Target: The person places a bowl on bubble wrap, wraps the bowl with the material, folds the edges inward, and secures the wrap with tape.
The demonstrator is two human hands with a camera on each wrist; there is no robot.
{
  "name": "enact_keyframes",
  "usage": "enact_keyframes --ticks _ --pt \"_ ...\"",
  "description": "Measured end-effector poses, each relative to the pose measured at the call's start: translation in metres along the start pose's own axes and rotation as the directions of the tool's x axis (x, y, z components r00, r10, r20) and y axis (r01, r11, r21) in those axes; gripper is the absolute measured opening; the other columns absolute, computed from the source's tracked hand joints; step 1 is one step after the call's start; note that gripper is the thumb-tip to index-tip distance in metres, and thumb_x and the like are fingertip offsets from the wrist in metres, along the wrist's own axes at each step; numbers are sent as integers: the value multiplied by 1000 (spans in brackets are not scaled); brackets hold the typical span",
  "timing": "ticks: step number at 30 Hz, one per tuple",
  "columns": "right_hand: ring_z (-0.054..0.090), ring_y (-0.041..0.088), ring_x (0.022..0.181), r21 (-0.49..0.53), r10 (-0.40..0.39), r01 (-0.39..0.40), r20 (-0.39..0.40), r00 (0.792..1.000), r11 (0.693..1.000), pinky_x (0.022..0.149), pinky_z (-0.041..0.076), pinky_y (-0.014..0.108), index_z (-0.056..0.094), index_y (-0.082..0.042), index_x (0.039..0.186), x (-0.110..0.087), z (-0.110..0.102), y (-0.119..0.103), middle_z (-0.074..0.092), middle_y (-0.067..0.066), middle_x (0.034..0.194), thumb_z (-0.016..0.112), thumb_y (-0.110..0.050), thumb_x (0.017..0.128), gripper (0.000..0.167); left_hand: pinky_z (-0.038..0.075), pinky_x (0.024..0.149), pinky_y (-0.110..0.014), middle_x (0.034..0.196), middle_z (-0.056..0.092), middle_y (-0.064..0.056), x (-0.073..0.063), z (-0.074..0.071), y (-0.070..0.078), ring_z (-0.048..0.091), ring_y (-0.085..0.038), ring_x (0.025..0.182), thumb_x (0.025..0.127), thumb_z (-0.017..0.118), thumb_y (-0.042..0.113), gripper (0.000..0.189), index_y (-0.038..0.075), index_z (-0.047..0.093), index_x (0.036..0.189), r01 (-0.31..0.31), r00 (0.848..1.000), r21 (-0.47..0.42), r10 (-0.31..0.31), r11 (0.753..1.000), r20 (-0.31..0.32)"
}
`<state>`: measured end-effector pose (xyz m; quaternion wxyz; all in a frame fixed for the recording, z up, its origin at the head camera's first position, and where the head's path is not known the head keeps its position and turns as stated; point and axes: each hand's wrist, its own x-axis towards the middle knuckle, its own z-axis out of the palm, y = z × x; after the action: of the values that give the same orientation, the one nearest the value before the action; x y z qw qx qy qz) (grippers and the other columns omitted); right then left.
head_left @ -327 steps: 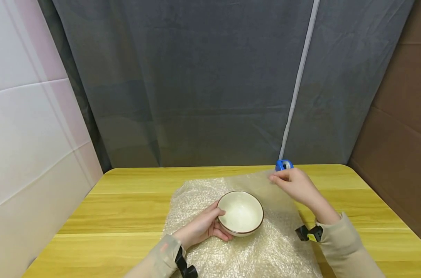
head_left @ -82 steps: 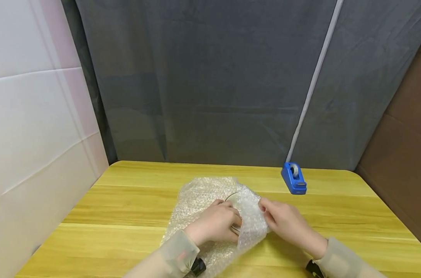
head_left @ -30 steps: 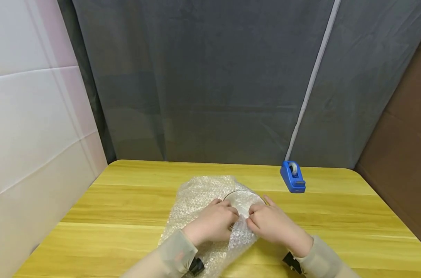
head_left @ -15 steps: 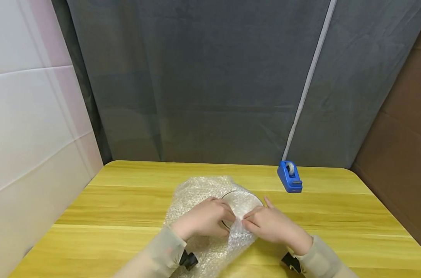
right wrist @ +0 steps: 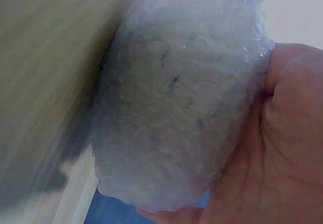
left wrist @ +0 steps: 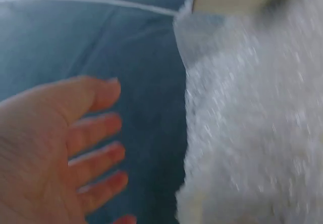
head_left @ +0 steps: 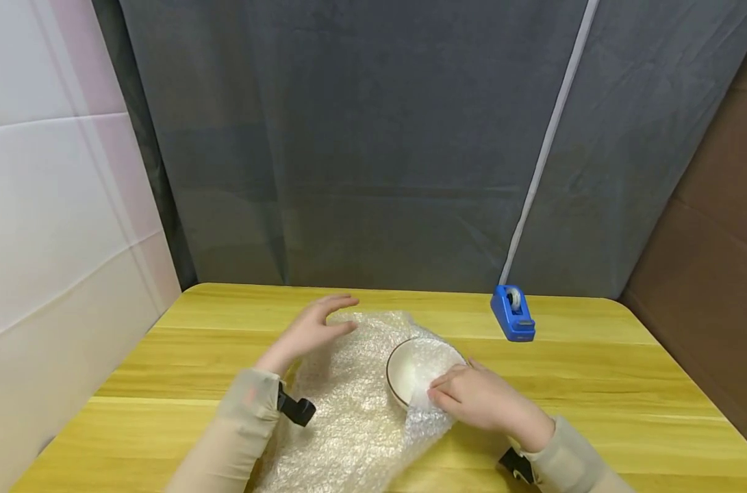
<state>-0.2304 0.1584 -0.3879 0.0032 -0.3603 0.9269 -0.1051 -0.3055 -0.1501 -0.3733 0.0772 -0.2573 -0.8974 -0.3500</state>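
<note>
A cream bowl (head_left: pixel 401 372) with a brown rim sits on a sheet of bubble wrap (head_left: pixel 342 411), whose right side is folded up over the bowl's right part. My right hand (head_left: pixel 487 404) holds that fold down at the bowl's right side, fingertips over the rim. In the right wrist view the bubble wrap (right wrist: pixel 166 108) covers the bowl's outer side, and the right hand (right wrist: pixel 272 158) curls around it. My left hand (head_left: pixel 308 332) is over the sheet's left far part, fingers spread and holding nothing. The left wrist view shows those fingers (left wrist: pixel 103 158) apart from the sheet.
A blue tape dispenser (head_left: pixel 513 315) with a roll of tape stands at the back right of the wooden table (head_left: pixel 182 363). A dark grey curtain (head_left: pixel 373 150) hangs behind the table, with a white panel (head_left: pixel 71 226) on the left and a brown one (head_left: pixel 712 198) on the right.
Earlier the bowl was held up over the flat sheet; now it sits there, partly covered. In the last half second my left hand let go and moved left and away; the right stayed.
</note>
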Motion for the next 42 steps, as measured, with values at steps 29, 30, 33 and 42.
enact_keyframes --ticks 29,30,33,42 --pt "58 22 112 -30 4 -4 -7 1000 1000 100 35 61 74 -14 112 0 1 1 69 -5 114 41 -35 103 40 8 99 -73 134 55 -21 -2 1 -29 49 -38 124 90 61 47 76 6 36 149 455 890 -23 -453 890 50" --pt "58 22 112 -31 2 -3 -8 1000 1000 100 36 60 74 -14 112 0 1 1 69 -5 114 41 -34 102 39 8 99 -73 134 55 -21 -2 0 -29 49 -38 124 90 62 46 75 6 37 148 454 890 -18 -453 891 45" --pt "58 21 111 -35 -2 2 -12 1000 999 100 37 60 74 -15 111 0 1 2 69 -6 113 41 -34 102 39 8 100 -73 136 53 -21 -1 -1 -27 47 -40 126 89 64 41 69 5 43 145 441 897 -8 -441 897 36" --pt "58 20 110 -31 -6 5 -11 1000 999 99 38 58 74 -14 111 0 0 0 69 -6 113 42 -33 102 39 48 80 -38 108 66 -16 0 -5 -24 55 -22 89 92 63 19 36 -5 64 118 378 926 -200 -368 904 85"
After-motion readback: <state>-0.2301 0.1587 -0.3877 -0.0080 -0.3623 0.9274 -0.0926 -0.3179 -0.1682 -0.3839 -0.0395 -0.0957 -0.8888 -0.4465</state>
